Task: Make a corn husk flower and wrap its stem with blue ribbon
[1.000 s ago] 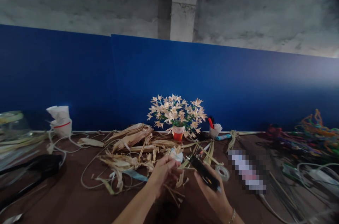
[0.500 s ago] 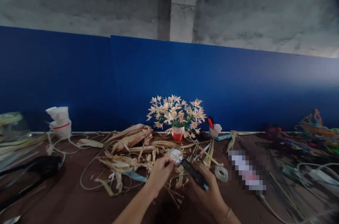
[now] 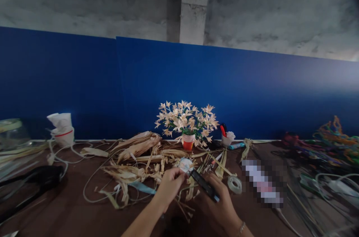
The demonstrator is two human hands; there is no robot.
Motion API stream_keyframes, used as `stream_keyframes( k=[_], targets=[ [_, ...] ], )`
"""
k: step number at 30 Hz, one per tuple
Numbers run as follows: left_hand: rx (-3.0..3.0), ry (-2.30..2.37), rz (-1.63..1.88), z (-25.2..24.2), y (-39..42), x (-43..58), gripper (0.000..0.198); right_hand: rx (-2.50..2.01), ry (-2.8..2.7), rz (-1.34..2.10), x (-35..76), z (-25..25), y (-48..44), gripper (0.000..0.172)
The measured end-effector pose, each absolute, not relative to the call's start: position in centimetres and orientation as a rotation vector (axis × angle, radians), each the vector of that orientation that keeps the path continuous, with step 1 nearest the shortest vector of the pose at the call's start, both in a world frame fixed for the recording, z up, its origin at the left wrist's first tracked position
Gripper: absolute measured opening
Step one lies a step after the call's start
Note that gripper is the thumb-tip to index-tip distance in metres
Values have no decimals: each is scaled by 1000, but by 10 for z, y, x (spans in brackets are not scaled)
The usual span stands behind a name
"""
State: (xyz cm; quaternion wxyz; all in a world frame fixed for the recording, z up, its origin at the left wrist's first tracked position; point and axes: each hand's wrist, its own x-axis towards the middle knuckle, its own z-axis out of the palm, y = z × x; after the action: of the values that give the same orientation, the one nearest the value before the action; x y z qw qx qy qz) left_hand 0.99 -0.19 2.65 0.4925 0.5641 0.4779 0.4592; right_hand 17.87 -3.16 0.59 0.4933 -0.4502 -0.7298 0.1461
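My left hand (image 3: 169, 187) is closed in a pinch on a small round white piece (image 3: 185, 164), held just above the brown table (image 3: 70, 211). My right hand (image 3: 220, 203) is wrapped around a long black tool (image 3: 204, 185) whose tip points up-left and touches the white piece. Both hands meet low in the middle of the view. Dried pale leaves and husks (image 3: 140, 154) lie in a heap just beyond and left of my hands.
A red-and-white cup of pale paper flowers (image 3: 187, 121) stands at the back by the blue wall. Beside it are a small cup with red scissors (image 3: 226, 136), a tape roll (image 3: 234, 184), white cords, stacked white cups (image 3: 62, 128) at left, and coloured wires (image 3: 333, 143) at right.
My right hand has moved left with the black tool, bringing its tip up against the white piece. My left hand has stayed almost in place.
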Motion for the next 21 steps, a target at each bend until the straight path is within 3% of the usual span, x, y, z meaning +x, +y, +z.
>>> stream_keyframes(
  k=[21],
  targets=[
    [1364, 1132, 1112, 23, 0, 10, 20, -1069, -1800, 317, 177, 8, -33, 7]
  ],
)
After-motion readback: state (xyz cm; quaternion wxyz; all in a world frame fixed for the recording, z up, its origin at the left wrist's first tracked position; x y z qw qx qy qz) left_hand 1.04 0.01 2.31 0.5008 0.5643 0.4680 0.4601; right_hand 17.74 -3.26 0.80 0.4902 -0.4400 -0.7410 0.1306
